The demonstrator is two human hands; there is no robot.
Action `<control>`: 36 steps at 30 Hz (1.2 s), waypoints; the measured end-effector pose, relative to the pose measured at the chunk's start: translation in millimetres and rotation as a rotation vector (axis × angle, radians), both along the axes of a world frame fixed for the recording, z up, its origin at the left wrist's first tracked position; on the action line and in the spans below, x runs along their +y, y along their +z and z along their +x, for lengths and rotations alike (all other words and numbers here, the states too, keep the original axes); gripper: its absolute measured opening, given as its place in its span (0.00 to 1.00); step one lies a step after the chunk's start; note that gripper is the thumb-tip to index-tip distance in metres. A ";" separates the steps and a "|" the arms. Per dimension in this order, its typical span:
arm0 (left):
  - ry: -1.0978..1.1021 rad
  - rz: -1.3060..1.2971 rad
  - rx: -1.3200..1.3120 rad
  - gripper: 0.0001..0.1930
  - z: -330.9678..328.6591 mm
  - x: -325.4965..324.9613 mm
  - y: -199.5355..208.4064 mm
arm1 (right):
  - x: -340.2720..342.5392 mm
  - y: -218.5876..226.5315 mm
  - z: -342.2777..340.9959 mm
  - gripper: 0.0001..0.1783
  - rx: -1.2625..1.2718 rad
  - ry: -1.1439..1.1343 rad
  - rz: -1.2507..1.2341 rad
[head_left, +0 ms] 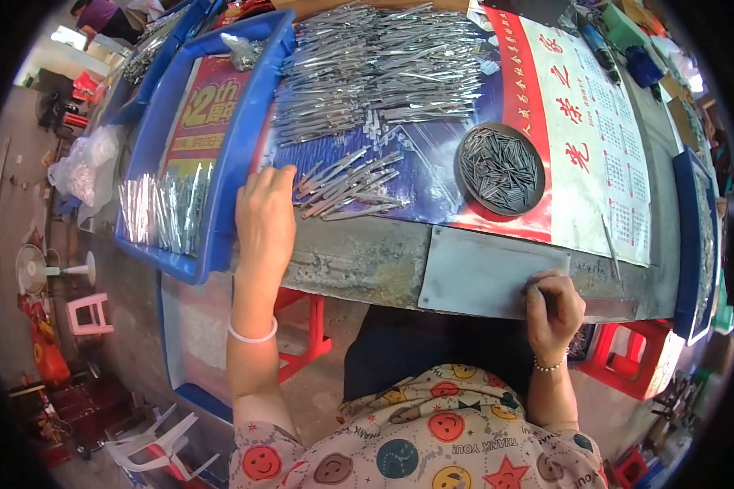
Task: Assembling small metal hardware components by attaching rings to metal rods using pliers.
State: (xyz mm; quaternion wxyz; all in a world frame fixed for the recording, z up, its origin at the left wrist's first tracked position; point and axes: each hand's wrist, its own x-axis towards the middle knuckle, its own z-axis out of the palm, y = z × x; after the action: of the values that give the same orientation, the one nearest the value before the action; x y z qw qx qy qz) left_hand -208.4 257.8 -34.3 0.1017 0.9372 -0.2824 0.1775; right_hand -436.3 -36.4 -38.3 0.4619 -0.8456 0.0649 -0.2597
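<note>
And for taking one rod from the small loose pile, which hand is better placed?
Probably the left hand: it is close beside the small loose pile, while the right hand is farther away, curled near the grey plate.

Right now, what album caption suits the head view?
Left hand near a small heap of metal rods, right hand by a grey plate, blue tray at left.

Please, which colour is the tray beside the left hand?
The tray is blue; the head view shows it best.
</note>
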 end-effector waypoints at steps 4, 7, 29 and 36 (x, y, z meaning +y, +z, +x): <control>-0.024 0.041 -0.003 0.11 1.6 -3.2 3.3 | 1.7 1.0 -2.0 0.06 0.041 -0.022 -0.022; -0.066 -0.031 0.073 0.12 -3.5 -0.7 8.1 | 1.5 2.9 -2.5 0.06 0.055 -0.025 -0.011; 0.047 -0.181 0.064 0.15 -32.6 12.9 30.0 | -43.8 50.1 113.6 0.19 0.257 0.207 -0.562; -0.147 -1.038 0.700 0.10 -119.2 -3.5 42.3 | -45.3 25.5 139.1 0.11 0.298 0.187 -0.890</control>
State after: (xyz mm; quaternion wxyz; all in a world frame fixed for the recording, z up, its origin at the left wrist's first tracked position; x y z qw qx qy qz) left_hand -327.5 254.4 8.0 0.6415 0.7466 -0.1731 -0.0332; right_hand -297.1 -81.7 -12.8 0.0621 -0.9914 -0.0636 -0.0956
